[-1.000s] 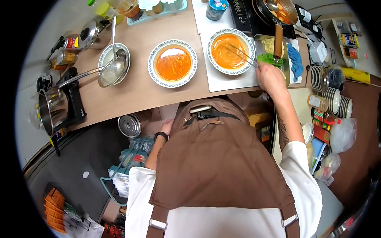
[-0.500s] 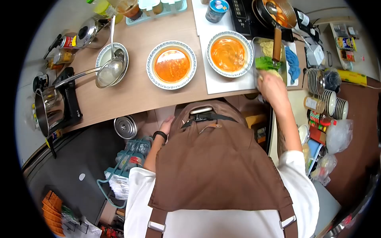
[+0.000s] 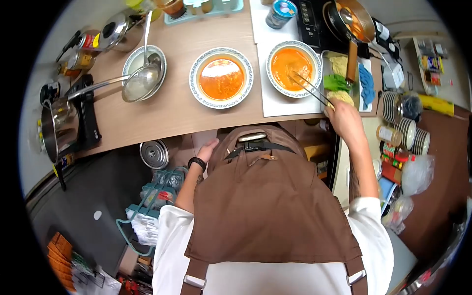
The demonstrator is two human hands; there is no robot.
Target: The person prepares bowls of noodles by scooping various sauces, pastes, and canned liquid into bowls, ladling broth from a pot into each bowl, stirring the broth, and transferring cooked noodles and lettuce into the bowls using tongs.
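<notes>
My right hand (image 3: pixel 345 120) is closed around a pair of thin dark chopsticks (image 3: pixel 313 88). Their tips reach into the orange soup of the right patterned bowl (image 3: pixel 272 82), which stands on a white board. Beneath and beside this hand is a metal tray (image 3: pixel 356 93) with pale yellow noodle bundles (image 3: pixel 339 65) and green leaves (image 3: pixel 336 82). A second patterned bowl (image 3: pixel 195 93) of orange-red soup sits to the left. My left hand (image 3: pixel 206 149) hangs beside the brown apron below the table edge, fingers stretched out and holding nothing.
On the left, a ladle and strainer (image 3: pixel 141 83) rest over another bowl (image 3: pixel 129 64). A pan (image 3: pixel 364 19) with its handle over the tray stands on the cooker at the back right. Stacked plates (image 3: pixel 424 137) and a blue cloth (image 3: pixel 366 84) lie further right.
My right hand has drawn back from the tray, and the chopsticks now show, reaching into the right bowl. The camera view has shifted slightly. My left hand stays low beside the apron.
</notes>
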